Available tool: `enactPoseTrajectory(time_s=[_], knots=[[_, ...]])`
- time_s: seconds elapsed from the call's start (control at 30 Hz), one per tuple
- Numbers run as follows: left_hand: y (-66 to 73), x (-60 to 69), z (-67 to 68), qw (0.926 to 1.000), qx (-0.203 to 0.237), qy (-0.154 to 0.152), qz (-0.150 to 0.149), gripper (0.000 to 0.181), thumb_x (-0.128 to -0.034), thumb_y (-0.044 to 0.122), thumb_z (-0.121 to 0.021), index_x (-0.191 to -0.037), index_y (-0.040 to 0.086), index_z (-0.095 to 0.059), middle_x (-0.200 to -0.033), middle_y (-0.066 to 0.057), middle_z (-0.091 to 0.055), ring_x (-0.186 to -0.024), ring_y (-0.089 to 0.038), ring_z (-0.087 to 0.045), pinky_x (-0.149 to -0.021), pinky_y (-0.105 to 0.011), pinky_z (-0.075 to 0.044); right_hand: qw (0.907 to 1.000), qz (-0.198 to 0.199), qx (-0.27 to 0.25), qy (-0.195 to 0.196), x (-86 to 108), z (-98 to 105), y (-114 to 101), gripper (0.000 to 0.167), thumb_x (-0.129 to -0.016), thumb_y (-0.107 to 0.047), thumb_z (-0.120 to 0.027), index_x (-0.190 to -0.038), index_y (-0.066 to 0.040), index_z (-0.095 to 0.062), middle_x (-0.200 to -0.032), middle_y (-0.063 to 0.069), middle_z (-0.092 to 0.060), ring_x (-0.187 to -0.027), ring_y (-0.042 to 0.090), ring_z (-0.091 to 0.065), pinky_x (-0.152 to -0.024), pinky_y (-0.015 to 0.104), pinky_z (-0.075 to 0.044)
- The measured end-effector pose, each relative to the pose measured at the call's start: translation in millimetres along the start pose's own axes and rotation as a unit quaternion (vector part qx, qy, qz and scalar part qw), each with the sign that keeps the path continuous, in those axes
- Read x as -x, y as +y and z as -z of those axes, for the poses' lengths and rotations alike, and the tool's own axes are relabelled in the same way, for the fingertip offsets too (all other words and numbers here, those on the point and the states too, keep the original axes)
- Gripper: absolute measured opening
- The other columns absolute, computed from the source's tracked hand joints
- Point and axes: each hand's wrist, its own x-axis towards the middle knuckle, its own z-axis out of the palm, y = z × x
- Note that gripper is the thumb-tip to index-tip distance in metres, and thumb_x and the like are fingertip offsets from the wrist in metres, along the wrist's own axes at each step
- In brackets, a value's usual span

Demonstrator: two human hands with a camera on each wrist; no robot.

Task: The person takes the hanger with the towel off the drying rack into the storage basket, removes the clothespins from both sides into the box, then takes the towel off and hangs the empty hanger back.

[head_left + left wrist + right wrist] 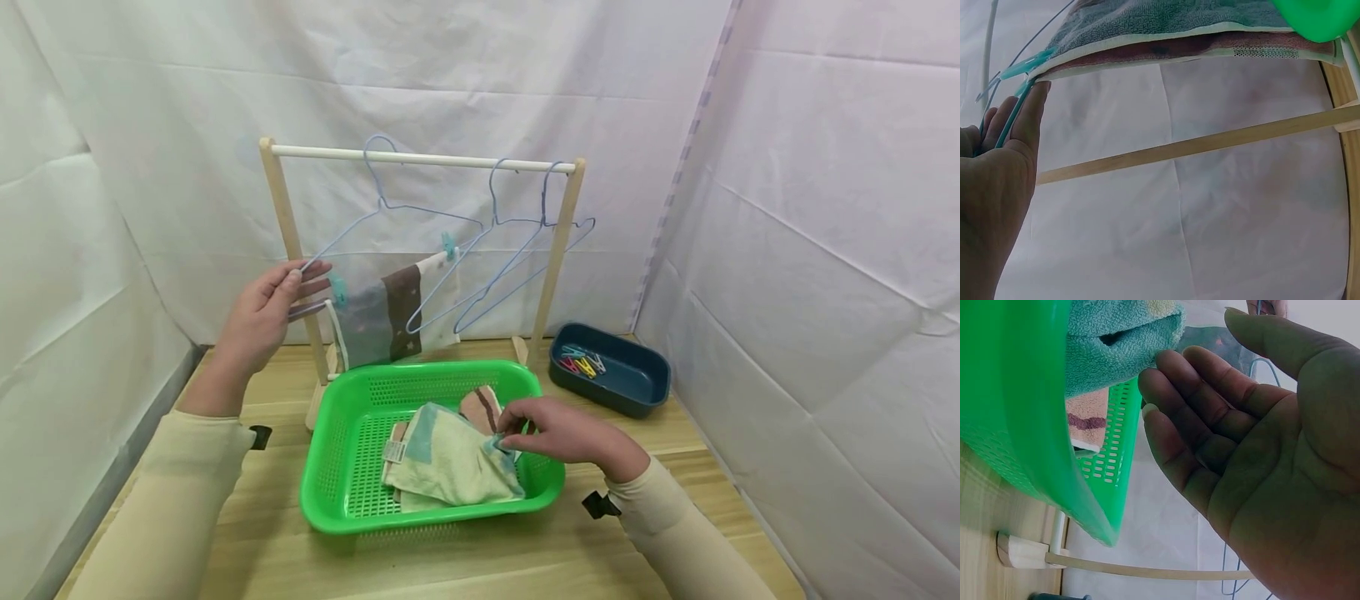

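My left hand (262, 312) grips the left corner of a blue wire hanger (341, 237) that hooks over the rack's bar. A grey, brown and white towel (405, 304) hangs from this hanger, fixed by a teal clothespin (339, 292) near my fingers and another teal clothespin (447, 244) farther right. Over the right side of the green basket (352, 523) is my right hand (566, 432), its fingertips at the teal edge of a pale yellow towel (453, 467). In the right wrist view its fingers are gently bent and the thumb stands apart.
A wooden rack (551, 267) with a white bar (435, 158) stands behind the basket. Two other blue hangers (517, 258) hang at its right end. Several coloured clothespins (585, 365) lie in a dark blue bin (637, 379). White sheets (480, 67) enclose the table.
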Motion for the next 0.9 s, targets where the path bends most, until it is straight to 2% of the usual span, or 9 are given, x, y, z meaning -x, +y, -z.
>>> enactPoseTrajectory(time_s=[0.37,0.5,0.73,0.9], knots=[[13.9,2.7,5.8,0.9994,0.015,0.013,-0.030,0.047,-0.1209,0.030,-0.045,-0.152,-0.003,-0.059,-0.156,-0.011,-0.065,-0.133,-0.011,-0.069,-0.101,-0.023,-0.060,1.0000,-0.004,0.001,0.001,-1.6,-0.6,1.2,0.018,-0.112,-0.032,-0.071,-0.122,-0.019,-0.077,-0.111,-0.014,-0.073,-0.099,0.007,-0.069,-0.088,0.030,-0.061],[18.2,4.7,7.2,0.9986,0.024,0.020,-0.043,0.045,-0.1208,0.026,-0.046,-0.151,-0.004,-0.060,-0.153,-0.008,-0.068,-0.129,-0.010,-0.071,-0.101,-0.023,-0.059,1.0000,-0.003,0.002,0.001,-1.7,-0.2,0.7,0.018,-0.112,-0.032,-0.071,-0.122,-0.019,-0.077,-0.112,-0.014,-0.073,-0.098,0.007,-0.069,-0.087,0.030,-0.061],[22.5,6.7,9.4,0.9956,0.065,0.034,-0.057,0.042,-0.1197,0.021,-0.050,-0.148,-0.007,-0.061,-0.149,-0.007,-0.070,-0.126,-0.014,-0.074,-0.100,-0.026,-0.060,1.0000,-0.004,0.005,0.001,-1.2,0.9,-1.5,0.019,-0.112,-0.031,-0.071,-0.124,-0.017,-0.077,-0.113,-0.014,-0.073,-0.100,0.007,-0.069,-0.088,0.030,-0.061],[25.2,9.5,12.2,0.9945,0.076,0.033,-0.063,0.041,-0.1196,0.019,-0.050,-0.149,-0.007,-0.061,-0.147,-0.005,-0.072,-0.124,-0.016,-0.075,-0.100,-0.026,-0.060,1.0000,-0.003,0.007,0.002,-1.2,1.3,-1.9,0.020,-0.112,-0.031,-0.071,-0.124,-0.017,-0.078,-0.113,-0.014,-0.073,-0.101,0.006,-0.070,-0.088,0.030,-0.061]])
